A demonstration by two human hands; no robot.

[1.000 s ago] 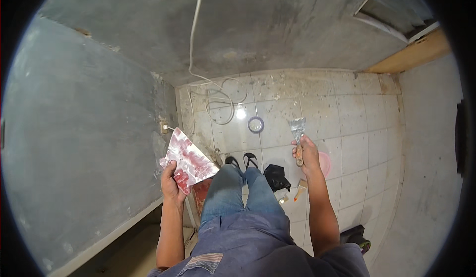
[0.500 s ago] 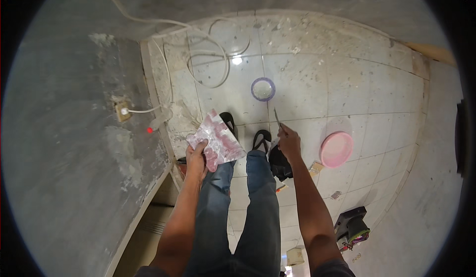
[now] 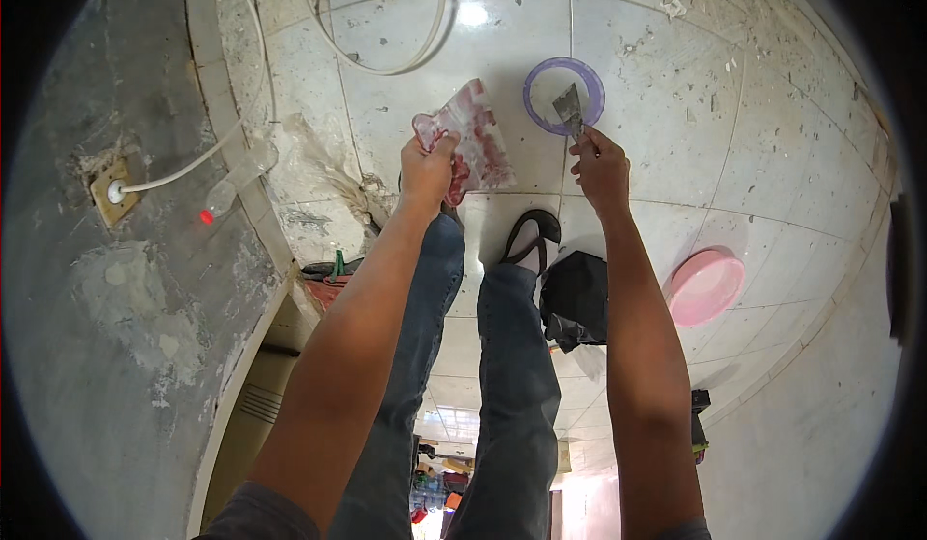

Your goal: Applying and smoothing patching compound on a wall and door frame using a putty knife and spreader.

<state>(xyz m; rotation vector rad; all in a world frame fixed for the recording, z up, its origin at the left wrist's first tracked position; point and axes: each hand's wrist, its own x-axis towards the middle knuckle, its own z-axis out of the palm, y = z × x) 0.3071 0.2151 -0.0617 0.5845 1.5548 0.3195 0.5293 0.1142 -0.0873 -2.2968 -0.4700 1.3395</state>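
Observation:
My left hand [image 3: 428, 171] grips a flat pink-and-white smeared piece [image 3: 480, 144] by its lobed edge, thumb on top. What the piece is made of I cannot tell. In my right hand [image 3: 603, 171] is a putty knife [image 3: 569, 107], its broad blade pointing away from me. The blade overlaps a round purple-rimmed bowl [image 3: 533, 86] on the tiled floor; whether it touches the inside I cannot tell. Pale material shows in the bowl.
A white cable [image 3: 425, 52] loops over the tiles and plugs into a wall socket [image 3: 114, 192] at left. A clear bottle with a red cap [image 3: 232, 184] lies by the wall. Right of my feet are a black plastic bag [image 3: 576, 298] and a pink basin [image 3: 707, 287].
Both hands have moved forward, away from me. The putty knife now overlaps the purple-rimmed bowl instead of being short of it. My view has tilted and come closer to the floor.

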